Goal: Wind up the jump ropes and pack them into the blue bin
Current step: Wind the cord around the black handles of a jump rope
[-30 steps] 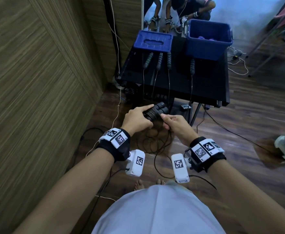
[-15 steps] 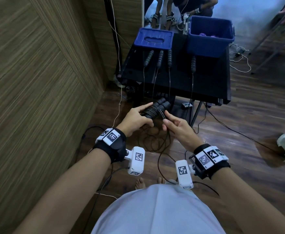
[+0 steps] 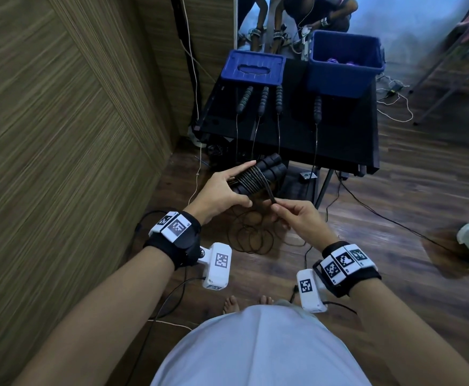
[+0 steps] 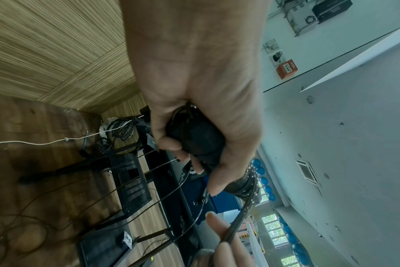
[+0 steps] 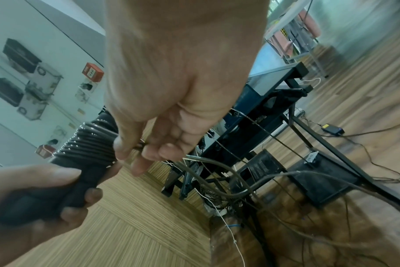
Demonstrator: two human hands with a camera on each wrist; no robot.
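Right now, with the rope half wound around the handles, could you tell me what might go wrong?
The loose rope lies in overlapping loops on the floor, so it may knot as the right hand pulls it in. It lies just ahead of the bare feet, which could catch it. The coils sit where the left hand grips the handles; they could slip off.

A: What colours on the desk [image 3: 339,140]?

B: The desk is black. At its far edge stand a blue bin [image 3: 344,65] and a blue lid [image 3: 252,68], with something purple [image 3: 333,61] inside the bin.

A: And the handles [image 3: 272,168]?

B: Black, wrapped in dark glossy cord [image 3: 251,178]. 4 more black handles [image 3: 264,100] lie on the desk.

A: The surroundings?

B: Dark brown wood-grain floor [image 3: 394,190], olive-tan striped wall panels [image 3: 60,107], black wristbands [image 3: 183,243] carrying black-and-white square-patterned tags.
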